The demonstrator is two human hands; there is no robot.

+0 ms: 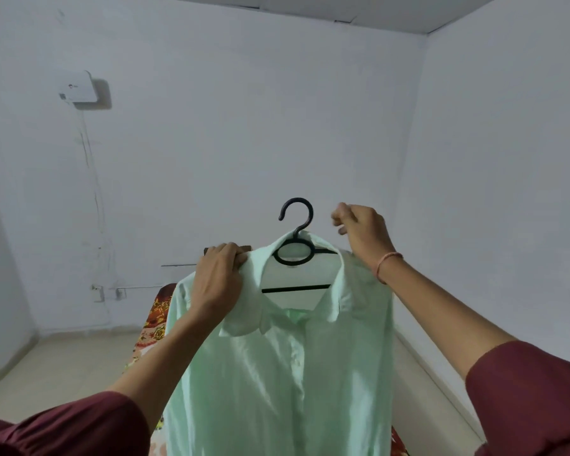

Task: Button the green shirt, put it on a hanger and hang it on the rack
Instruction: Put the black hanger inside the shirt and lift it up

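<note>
Both hands are up at the shirt's shoulders. Fingers of the left hand (219,281) curl over the shoulder by the collar, pressing cloth against what is likely the hanger's arm beneath. The right hand (362,232) sits above the other shoulder, loosely curled with fingertips drawn together; whether they pinch cloth or nothing I cannot tell. Between them the shirt (283,373) hangs in the air, placket apparently closed below the collar, draped on the black hanger (296,232), whose hook stands free above the neckline. Below lies a patterned cloth (157,311). Buttoning looks done and the hanger is in; the shoulders are being settled. No rack is in view, so the next move calls for taking the hook in one hand and carrying it there.
</note>
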